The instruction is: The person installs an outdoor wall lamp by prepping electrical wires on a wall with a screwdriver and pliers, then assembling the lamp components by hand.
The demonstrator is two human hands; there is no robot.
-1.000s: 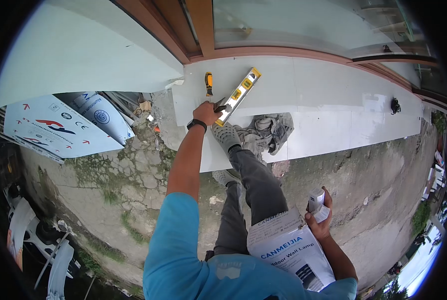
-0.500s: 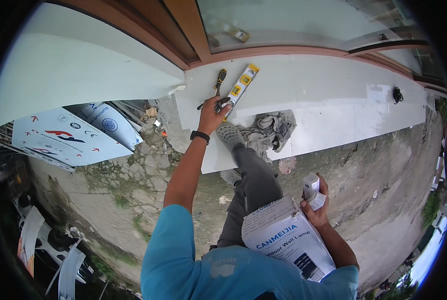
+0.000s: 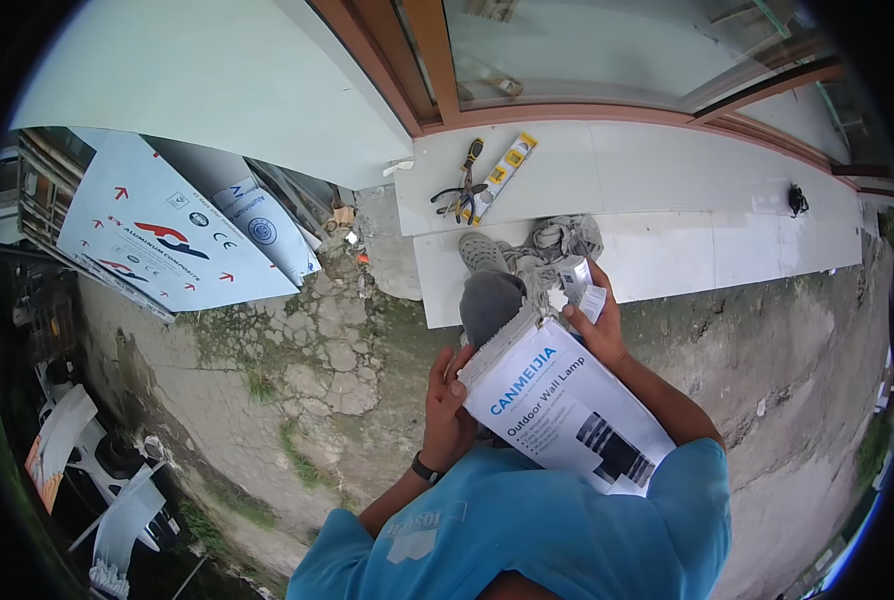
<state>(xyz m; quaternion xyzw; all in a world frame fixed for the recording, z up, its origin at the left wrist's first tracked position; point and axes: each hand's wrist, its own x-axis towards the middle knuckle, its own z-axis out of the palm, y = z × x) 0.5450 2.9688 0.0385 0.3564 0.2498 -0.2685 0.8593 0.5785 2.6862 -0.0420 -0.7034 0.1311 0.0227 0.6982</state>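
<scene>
A white "Outdoor Wall Lamp" cardboard box [image 3: 567, 420] lies tilted against my body, lying along my right forearm, its top end torn. My left hand [image 3: 449, 410] is at the box's left edge, fingers stretched and apart, the thumb side near the cardboard. Beyond the box's far corner, my right hand [image 3: 599, 318] is closed around small white boxes [image 3: 579, 280]. On the white step [image 3: 647, 170] lie a yellow and silver spirit level [image 3: 507, 172], a screwdriver [image 3: 473, 155] with a black and yellow handle, and pliers [image 3: 457, 200].
A crumpled grey cloth [image 3: 567, 238] lies on the step beside my shoe [image 3: 481, 252]. Aluminum composite panels [image 3: 167, 235] lean at the left. Cracked concrete [image 3: 317, 350] spreads below the step. A framed glass door [image 3: 607, 55] stands behind it, and a small black object [image 3: 797, 200] sits at right.
My left hand has left the pliers on the step and come back to the box's left side. The box and my right hand with the small boxes have moved up and left.
</scene>
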